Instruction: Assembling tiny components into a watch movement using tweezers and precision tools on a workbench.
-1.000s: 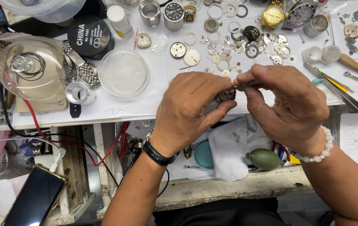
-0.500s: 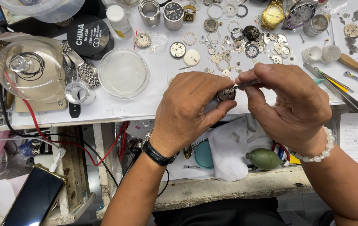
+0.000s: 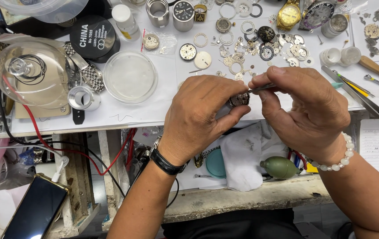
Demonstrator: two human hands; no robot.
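A small round watch movement (image 3: 240,99) sat pinched in the left hand's (image 3: 200,117) fingertips above the bench's near edge. The right hand (image 3: 307,113) clamped tweezers (image 3: 262,88) on it, seemingly mid-fitting; next called for steady, fine placement.

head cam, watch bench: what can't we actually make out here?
- Small round watch part: mostly hidden by the left hand; its face is too small to read.
- Tweezers: grip hidden inside the right hand; tip contact too small.
- Loose gears and rings: too small to identify.
- Phone: cut off by the bottom edge.
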